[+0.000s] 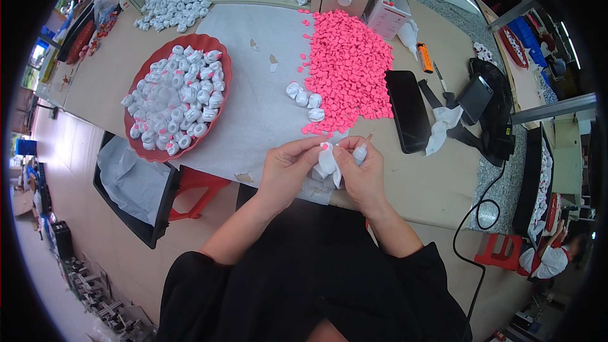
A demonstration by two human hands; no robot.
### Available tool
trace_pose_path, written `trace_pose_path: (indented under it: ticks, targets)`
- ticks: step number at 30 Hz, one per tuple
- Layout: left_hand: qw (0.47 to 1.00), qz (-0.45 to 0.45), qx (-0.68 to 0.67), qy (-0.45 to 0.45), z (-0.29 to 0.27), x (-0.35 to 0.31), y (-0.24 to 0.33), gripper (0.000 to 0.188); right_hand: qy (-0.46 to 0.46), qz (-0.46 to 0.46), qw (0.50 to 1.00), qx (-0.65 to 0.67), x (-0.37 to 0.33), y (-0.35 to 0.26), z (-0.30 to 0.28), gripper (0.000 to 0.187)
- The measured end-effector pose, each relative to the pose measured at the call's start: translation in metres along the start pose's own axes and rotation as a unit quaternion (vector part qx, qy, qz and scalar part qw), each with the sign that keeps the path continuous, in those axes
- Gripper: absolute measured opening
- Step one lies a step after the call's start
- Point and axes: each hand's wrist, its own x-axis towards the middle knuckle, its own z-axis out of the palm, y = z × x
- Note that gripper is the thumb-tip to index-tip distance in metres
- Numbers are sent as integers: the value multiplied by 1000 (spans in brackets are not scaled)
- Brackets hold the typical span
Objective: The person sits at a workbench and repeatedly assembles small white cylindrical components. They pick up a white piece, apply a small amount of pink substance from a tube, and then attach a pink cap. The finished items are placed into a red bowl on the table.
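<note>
My left hand (288, 168) is closed in a pinch at the table's near edge, holding a small white piece (326, 159) with a pink bit on it. My right hand (366, 174) pinches the same piece from the other side. Tucked in the right hand's fingers is a small white bottle (360, 152) with a thin pointed tip. Just beyond the hands spreads a heap of small pink pieces (345, 57). Several rounded white pieces (315, 101) lie on the white sheet beside that heap. How the held piece is shaped is partly hidden by fingers.
On the left, a red scalloped tray (226, 88) is heaped with white pieces, some with pink on them. To the right lie a black phone (408, 111), a white cloth (443, 128), an orange box (424, 57) and a black bag (500, 101). More white pieces (174, 6) fill the back left.
</note>
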Motion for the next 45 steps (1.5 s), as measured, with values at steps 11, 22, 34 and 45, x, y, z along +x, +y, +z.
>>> trace_pose_path:
  ticks: [11, 22, 34, 45]
  targets:
    - [1000, -18, -1, 4, -1, -1, 3, 22, -53, 3, 998, 20, -1, 5, -9, 17]
    - [1000, -11, 28, 7, -1, 0, 1, 20, -65, 22, 997, 22, 1, 3, -10, 17]
    - [995, 18, 99, -21, -4, 0, 0, 21, -59, 25, 998, 0, 2, 0, -8, 13]
    - [995, -72, -59, -17, -7, 5, 8, 25, -65, 49, 987, 142, 4, -4, -15, 14]
